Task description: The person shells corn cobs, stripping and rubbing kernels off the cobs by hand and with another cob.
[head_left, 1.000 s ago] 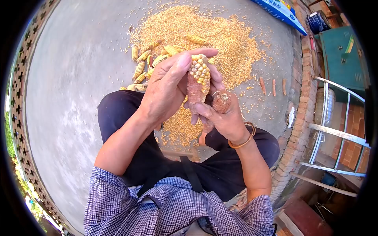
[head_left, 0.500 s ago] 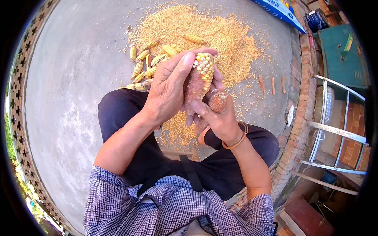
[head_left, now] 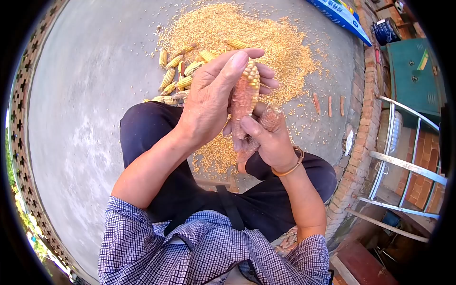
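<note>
My left hand [head_left: 207, 97] is closed round a partly shelled ear of corn [head_left: 244, 95] held upright over my lap. Yellow kernels remain along its upper right side; the rest of its visible face is bare, pinkish cob. My right hand [head_left: 275, 148] grips a bare corncob [head_left: 271, 118], its thumb pressing at the lower part of the ear. Some of my right fingers are hidden behind the ear and the cob. Loose kernels [head_left: 216, 154] lie on the ground between my legs, below both hands.
A wide heap of kernels [head_left: 237, 26] spreads ahead on the concrete, with several unshelled ears [head_left: 168, 78] at its left. Three bare cobs [head_left: 329, 104] lie to the right. Beyond are a low brick edge [head_left: 362, 137], a metal frame [head_left: 408, 164] and a blue bag [head_left: 339, 18].
The ear has turned in my left hand, so more bare cob and fewer kernels face me. The cob in my right hand has tilted and shifted slightly right.
</note>
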A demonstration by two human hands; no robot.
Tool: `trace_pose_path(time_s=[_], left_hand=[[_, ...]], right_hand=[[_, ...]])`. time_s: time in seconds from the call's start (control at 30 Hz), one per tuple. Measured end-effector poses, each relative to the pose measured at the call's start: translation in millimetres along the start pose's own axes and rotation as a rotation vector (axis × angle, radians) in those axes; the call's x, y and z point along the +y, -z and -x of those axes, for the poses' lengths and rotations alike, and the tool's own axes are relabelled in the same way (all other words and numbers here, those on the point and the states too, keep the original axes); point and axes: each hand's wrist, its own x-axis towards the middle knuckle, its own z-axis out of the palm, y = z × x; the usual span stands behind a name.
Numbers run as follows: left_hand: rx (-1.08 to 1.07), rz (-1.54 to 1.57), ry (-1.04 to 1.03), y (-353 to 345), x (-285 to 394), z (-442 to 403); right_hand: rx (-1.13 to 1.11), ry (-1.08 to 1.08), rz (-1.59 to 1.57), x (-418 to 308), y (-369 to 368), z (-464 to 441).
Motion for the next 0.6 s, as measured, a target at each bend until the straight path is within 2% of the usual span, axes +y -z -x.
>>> trace_pose_path(time_s=[0.1, 0.17, 0.6], left_hand=[[0.006, -0.073, -0.065, 8.6, -4.5, -1.2], [0.004, -0.115, -0.103, 11.9, -9.4, -1.9], [-0.098, 0.092, 0.026, 5.2, -1.6, -2.5]], right_hand=[[0.124, 0.049, 0.173, 5.2, -12.9, -2.5], [0.128, 0.047, 0.139, 0.4, -18.6, -1.7], [0.064, 0.092, 0.116, 5.0, -13.8, 6.4]])
